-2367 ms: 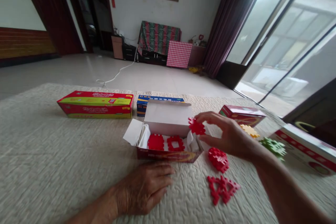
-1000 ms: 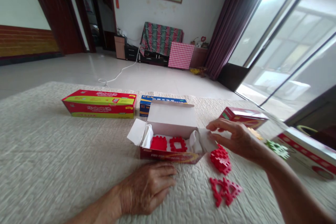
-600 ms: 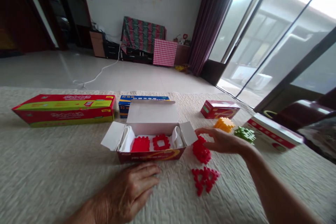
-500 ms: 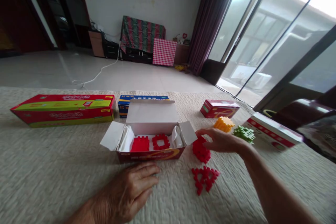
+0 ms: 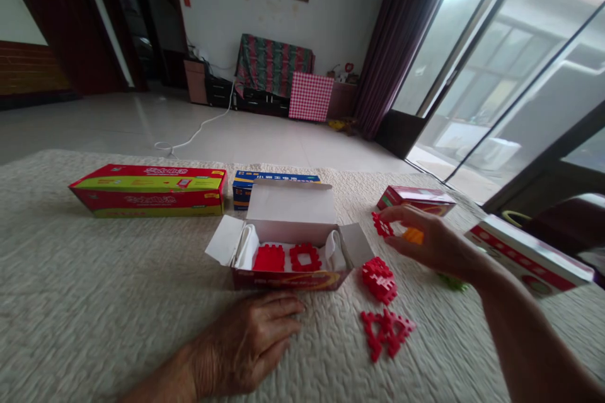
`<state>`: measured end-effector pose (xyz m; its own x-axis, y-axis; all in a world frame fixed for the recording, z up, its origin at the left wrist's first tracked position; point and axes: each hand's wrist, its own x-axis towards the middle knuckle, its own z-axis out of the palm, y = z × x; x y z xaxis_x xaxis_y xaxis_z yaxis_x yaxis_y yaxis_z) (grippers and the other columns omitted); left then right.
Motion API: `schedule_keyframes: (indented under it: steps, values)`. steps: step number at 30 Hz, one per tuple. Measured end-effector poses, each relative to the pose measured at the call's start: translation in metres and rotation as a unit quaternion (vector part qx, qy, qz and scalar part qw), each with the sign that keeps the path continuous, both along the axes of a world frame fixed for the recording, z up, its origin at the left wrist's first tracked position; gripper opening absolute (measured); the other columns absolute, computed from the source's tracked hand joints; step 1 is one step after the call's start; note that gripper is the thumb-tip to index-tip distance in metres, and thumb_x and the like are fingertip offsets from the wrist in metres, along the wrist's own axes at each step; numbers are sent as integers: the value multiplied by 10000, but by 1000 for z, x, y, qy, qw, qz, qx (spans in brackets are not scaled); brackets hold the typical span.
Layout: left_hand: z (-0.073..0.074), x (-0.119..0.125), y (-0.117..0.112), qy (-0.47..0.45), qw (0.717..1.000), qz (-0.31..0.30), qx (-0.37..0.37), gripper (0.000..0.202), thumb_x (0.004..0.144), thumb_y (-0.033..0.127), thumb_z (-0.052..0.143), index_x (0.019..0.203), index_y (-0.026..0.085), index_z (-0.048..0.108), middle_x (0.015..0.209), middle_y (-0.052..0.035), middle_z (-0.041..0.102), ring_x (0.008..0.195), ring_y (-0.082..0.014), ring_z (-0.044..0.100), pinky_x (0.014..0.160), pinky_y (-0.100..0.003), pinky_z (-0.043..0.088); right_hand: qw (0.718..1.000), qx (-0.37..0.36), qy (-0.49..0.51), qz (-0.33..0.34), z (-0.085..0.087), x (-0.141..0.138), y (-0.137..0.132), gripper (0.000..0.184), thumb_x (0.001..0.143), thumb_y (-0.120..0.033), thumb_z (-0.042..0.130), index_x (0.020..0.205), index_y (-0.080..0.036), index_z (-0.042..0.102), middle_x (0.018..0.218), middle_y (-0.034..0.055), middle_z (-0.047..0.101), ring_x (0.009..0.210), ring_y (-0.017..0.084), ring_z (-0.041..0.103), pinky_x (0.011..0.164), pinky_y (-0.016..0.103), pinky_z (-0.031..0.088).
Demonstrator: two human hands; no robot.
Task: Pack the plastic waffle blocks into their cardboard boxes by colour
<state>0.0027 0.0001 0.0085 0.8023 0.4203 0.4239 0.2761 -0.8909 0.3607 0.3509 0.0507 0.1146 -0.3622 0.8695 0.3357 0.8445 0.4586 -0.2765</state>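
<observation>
My right hand [image 5: 432,242] hovers to the right of the open red box [image 5: 288,279], pinching a red toothed plastic piece [image 5: 380,225] at the fingertips. The box holds two red pieces [image 5: 286,257] between white paper. Just below my right hand, a stack of red pieces [image 5: 379,279] and a flat pair of red triangle pieces [image 5: 387,331] lie on the quilted cloth. My left hand [image 5: 248,343] rests flat on the cloth in front of the box, fingers stretched out, holding nothing. An orange piece [image 5: 414,236] shows behind my right hand's fingers.
A long red and yellow box [image 5: 149,190] lies at the back left, a blue box [image 5: 246,186] behind the open one. A small red box [image 5: 416,198] and a white and red box [image 5: 529,255] sit at the right. A green piece [image 5: 452,281] peeks under my wrist.
My right hand dropped from the box to the stack of red pieces, then rose up and right with one red piece pinched. My left hand stayed flat. The camera swung.
</observation>
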Motion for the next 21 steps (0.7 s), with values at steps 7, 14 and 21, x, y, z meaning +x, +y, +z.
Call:
schedule_keyframes:
  steps: [7, 14, 21]
  values:
    - [-4, -2, -1, -2, 1000, 13, 27, 272, 917, 141, 493, 1156, 171, 620, 1256, -77, 659, 1192, -166, 598, 1041, -286, 480, 978, -57, 29, 196, 20, -100, 3, 252, 810, -193, 642, 1062, -204, 652, 1065, 50, 688, 960, 165, 636, 883, 316, 500]
    - [-5, -1, -1, -12, 999, 11, 30, 250, 929, 152, 484, 1141, 163, 616, 1244, -89, 662, 1194, -174, 597, 1032, -296, 491, 976, -89, -28, 198, 3, -110, 12, 286, 773, -176, 670, 1055, -219, 646, 982, 26, 682, 881, 151, 612, 843, 294, 471]
    - [-6, -2, -1, -15, 999, 11, 33, 253, 935, 148, 479, 1145, 174, 617, 1237, -89, 667, 1200, -178, 596, 1034, -308, 493, 979, -99, -37, 177, 3, -111, 11, 238, 747, -159, 663, 977, -216, 646, 952, 29, 669, 852, 151, 598, 807, 281, 472]
